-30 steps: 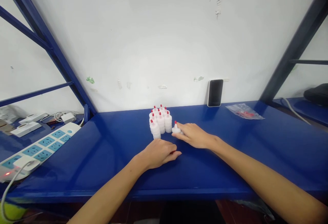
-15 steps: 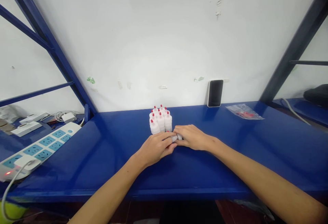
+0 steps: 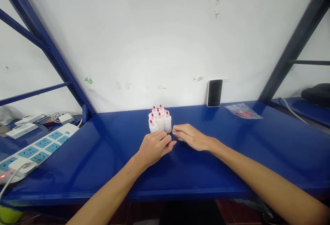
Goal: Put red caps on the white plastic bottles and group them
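A tight cluster of small white squeeze bottles (image 3: pixel 160 123) with red pointed caps stands upright on the blue table (image 3: pixel 116 170). Just in front of it, my left hand (image 3: pixel 154 146) curls around another white bottle (image 3: pixel 169 137); its red tip peeps out above the fingers and the rest is hidden. My right hand (image 3: pixel 192 136) is closed close by, a small gap to the right of the left thumb. A bit of a second white bottle (image 3: pixel 180 139) shows under its fingers, mostly covered by the hand.
By the wall stands a white device with a dark screen (image 3: pixel 214 93). A clear plastic bag (image 3: pixel 243 111) with red pieces lies at the back right. At the left edge are a white power strip (image 3: pixel 38 151), a plugged-in cable and chargers. Blue metal posts (image 3: pixel 291 43) rise at both sides.
My hands have parted slightly: they were together over white bottles, and now a gap shows between them. The whole view has shifted a little. The bottle cluster stands as before.
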The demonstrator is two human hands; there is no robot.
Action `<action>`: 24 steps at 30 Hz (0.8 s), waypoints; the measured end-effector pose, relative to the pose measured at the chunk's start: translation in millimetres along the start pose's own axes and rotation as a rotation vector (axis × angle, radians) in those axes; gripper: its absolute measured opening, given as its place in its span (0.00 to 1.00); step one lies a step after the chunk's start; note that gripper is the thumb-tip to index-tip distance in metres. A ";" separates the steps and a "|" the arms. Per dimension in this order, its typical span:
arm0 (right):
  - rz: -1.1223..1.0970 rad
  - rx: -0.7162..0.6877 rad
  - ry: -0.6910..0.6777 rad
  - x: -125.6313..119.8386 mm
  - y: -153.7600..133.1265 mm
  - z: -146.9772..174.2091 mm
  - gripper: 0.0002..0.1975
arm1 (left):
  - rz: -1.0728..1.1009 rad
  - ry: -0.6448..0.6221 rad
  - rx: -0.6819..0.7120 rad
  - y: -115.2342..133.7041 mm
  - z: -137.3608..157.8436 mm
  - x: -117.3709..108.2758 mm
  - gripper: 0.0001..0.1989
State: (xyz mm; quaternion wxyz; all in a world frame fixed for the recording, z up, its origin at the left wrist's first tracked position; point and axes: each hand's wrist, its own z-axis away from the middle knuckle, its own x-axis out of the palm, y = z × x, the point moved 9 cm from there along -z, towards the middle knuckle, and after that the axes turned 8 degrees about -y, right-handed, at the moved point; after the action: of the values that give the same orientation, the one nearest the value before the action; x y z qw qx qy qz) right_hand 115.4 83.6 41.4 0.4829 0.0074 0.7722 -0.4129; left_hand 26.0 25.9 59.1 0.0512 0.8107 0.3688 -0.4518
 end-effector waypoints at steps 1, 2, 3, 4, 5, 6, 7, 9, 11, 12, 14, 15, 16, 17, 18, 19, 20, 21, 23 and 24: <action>-0.089 -0.023 -0.008 4.4 -2.1 -0.6 0.13 | 0.005 0.029 -0.006 -0.7 0.2 -3.2 0.20; -0.167 -0.040 -0.016 8.1 -3.5 -1.1 0.13 | 0.013 0.047 -0.005 -0.9 0.4 -5.2 0.21; -0.227 -0.051 -0.027 11.5 -4.6 -1.3 0.13 | 0.026 0.055 0.003 -0.5 0.6 -6.1 0.21; -0.267 -0.056 -0.043 14.5 -5.5 -1.5 0.13 | 0.038 0.059 0.010 -0.1 0.7 -6.4 0.22; -0.290 -0.057 -0.062 17.1 -6.6 -1.6 0.14 | 0.050 0.061 0.016 0.2 0.8 -6.6 0.22; -0.305 -0.059 -0.082 19.1 -7.9 -1.6 0.14 | 0.061 0.062 0.020 0.2 0.9 -6.7 0.22; -0.325 -0.062 -0.103 20.7 -9.5 -1.6 0.15 | 0.072 0.063 0.020 -0.2 0.9 -7.0 0.22; -0.390 -0.075 -0.139 22.3 -13.3 -1.6 0.14 | 0.093 0.065 0.009 -2.4 1.1 -7.8 0.22; -0.458 -0.096 -0.151 21.1 -17.3 -1.9 0.14 | 0.100 0.069 -0.016 -6.3 1.4 -9.2 0.21; -0.477 -0.104 -0.148 19.8 -18.7 -2.0 0.14 | 0.095 0.075 -0.034 -8.7 1.7 -10.2 0.21; -0.477 -0.119 -0.131 17.1 -20.4 -2.5 0.14 | 0.078 0.096 -0.057 -11.7 2.2 -13.1 0.21; -0.466 -0.126 -0.123 16.4 -20.9 -2.7 0.14 | 0.070 0.103 -0.061 -12.3 2.3 -14.3 0.21; -0.452 -0.133 -0.119 16.3 -21.4 -2.9 0.13 | 0.067 0.105 -0.058 -12.0 2.1 -15.0 0.20; -0.435 -0.143 -0.118 16.8 -22.1 -3.1 0.12 | 0.068 0.101 -0.049 -11.2 1.8 -15.2 0.20; -0.413 -0.154 -0.119 17.6 -22.9 -3.4 0.12 | 0.071 0.092 -0.038 -10.0 1.3 -14.8 0.21; -0.388 -0.164 -0.118 18.4 -23.7 -3.6 0.11 | 0.073 0.080 -0.026 -8.9 0.9 -14.0 0.21; -0.359 -0.170 -0.114 18.8 -24.1 -3.7 0.11 | 0.073 0.067 -0.015 -7.9 0.6 -13.0 0.21; -0.330 -0.172 -0.108 18.8 -24.2 -3.9 0.10 | 0.071 0.053 -0.004 -7.0 0.4 -11.8 0.22; -0.277 -0.160 -0.095 17.6 -23.4 -3.8 0.09 | 0.064 0.024 0.019 -5.7 0.5 -9.0 0.22; -0.259 -0.149 -0.096 16.7 -22.6 -3.5 0.08 | 0.065 0.007 0.032 -5.0 0.6 -7.3 0.22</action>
State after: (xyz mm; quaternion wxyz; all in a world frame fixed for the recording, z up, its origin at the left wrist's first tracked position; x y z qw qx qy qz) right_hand 94.5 64.5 43.7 0.4609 -0.1479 0.7713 -0.4133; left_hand 20.1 25.3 65.6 0.0517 0.8244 0.3353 -0.4530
